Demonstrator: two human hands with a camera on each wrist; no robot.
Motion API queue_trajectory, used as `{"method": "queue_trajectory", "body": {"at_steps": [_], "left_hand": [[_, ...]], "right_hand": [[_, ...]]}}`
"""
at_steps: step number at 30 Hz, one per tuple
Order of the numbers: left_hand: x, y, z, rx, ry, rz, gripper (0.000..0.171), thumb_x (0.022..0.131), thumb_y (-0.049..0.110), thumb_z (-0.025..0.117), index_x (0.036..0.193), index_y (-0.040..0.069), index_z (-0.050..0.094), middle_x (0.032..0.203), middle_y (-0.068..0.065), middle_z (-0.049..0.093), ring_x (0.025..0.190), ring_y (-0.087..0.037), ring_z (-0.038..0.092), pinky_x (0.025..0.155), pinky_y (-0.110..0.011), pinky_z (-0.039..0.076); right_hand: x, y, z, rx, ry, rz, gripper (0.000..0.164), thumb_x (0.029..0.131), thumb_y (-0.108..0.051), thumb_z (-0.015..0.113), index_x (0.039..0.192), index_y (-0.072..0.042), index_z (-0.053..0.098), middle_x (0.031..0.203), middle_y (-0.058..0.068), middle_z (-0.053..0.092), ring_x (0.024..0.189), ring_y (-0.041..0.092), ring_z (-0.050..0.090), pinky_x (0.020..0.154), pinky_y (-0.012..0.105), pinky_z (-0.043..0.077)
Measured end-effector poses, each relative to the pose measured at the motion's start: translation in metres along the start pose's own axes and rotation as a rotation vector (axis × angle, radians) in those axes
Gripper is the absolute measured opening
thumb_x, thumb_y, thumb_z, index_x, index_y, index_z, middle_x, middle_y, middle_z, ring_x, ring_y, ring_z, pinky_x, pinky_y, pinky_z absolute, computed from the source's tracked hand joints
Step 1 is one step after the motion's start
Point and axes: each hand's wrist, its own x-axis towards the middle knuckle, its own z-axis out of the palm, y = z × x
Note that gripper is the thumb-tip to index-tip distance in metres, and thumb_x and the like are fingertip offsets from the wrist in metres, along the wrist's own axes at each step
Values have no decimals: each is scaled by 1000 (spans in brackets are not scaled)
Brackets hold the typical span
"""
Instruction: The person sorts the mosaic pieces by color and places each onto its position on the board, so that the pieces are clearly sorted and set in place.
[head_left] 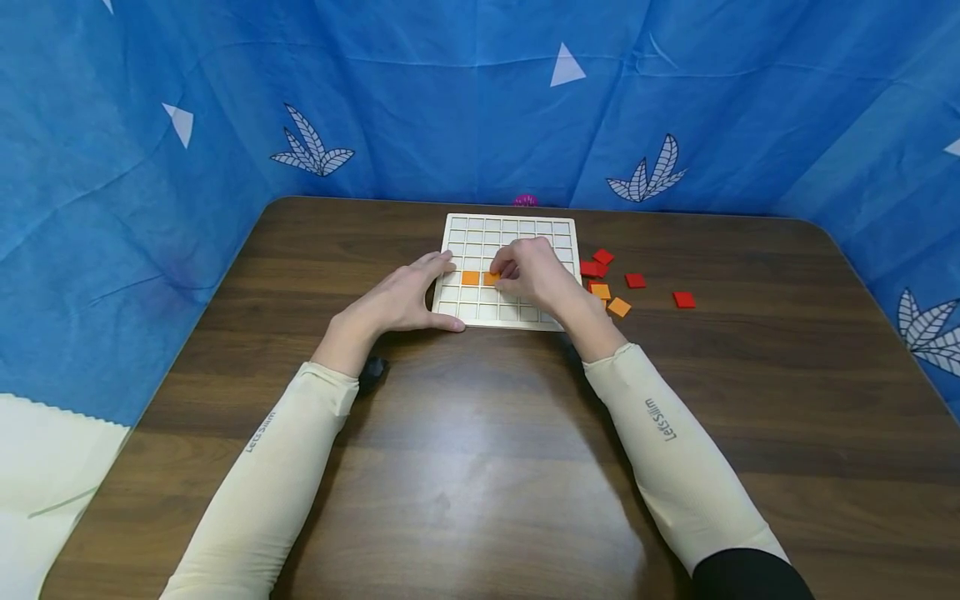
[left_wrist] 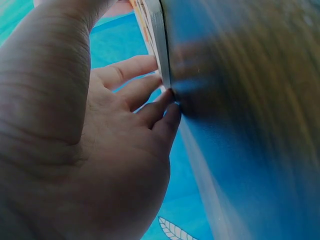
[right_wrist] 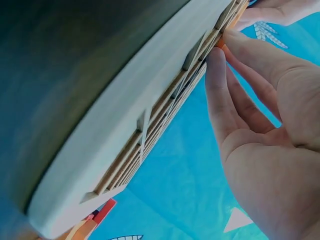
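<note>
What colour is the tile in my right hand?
It's a flat orange tile, clearest in the head view.

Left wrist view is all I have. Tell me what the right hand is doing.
Observer: The right hand pinches an orange tile at the board.
Operator: Now tell me where the loose ones are.
Observer: Red tiles and orange tiles lie on the table, to the right of the board.
Operator: Name the one farthest right.
Observer: A red tile, lying flat and apart from the others.
</note>
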Motion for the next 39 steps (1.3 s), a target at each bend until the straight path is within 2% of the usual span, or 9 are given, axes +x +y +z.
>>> {"method": "queue_trajectory", "body": {"at_steps": [10, 16, 19, 26, 32, 39], "left_hand": [[2, 2, 1, -1, 7, 1, 112, 79, 66, 84, 163, 8, 37, 174, -13, 26, 159, -32, 30, 128, -50, 30], [2, 2, 1, 4, 9, 4, 114, 79, 67, 84, 164, 8, 36, 174, -14, 26, 158, -33, 31, 127, -50, 31], [2, 2, 1, -2, 14, -1, 115, 79, 67, 84, 165, 9, 33, 173, -13, 28, 156, -33, 35, 126, -50, 33], [1, 3, 1, -13, 27, -18, 111, 78, 63, 87, 160, 10, 36, 165, -11, 40, 140, -33, 51, 121, -49, 40], [1, 4, 1, -5, 39, -21, 108, 77, 61, 89, 157, 9, 39, 159, -11, 45, 132, -32, 55, 118, -48, 43], [1, 6, 1, -11, 45, -22, 106, 75, 60, 90, 154, 8, 42, 156, -11, 48, 127, -31, 56, 117, -48, 45]], "right_hand": [[-6, -5, -1, -46, -21, -38, 13, 90, -4, 80, 103, -5, 82, 97, 9, 80, 89, 20, 72, 88, 36, 59], [-10, -2, -4, -26, 15, -15, 22, 91, -11, 81, 112, -5, 79, 102, 9, 79, 92, 22, 71, 88, 38, 58], [-13, 2, -7, -20, 34, -6, 22, 92, -14, 80, 113, -6, 78, 103, 8, 79, 92, 23, 72, 88, 38, 59], [-24, 19, -17, 8, 76, 26, 22, 94, -16, 79, 113, -6, 79, 104, 10, 79, 92, 25, 73, 90, 40, 61], [-38, 36, -31, 4, 113, 67, 23, 95, -17, 78, 115, -4, 79, 107, 13, 79, 96, 28, 72, 90, 44, 62], [-58, 59, -49, -12, 148, 144, 23, 97, -18, 77, 116, -6, 78, 109, 13, 77, 96, 30, 66, 84, 45, 58]]}}
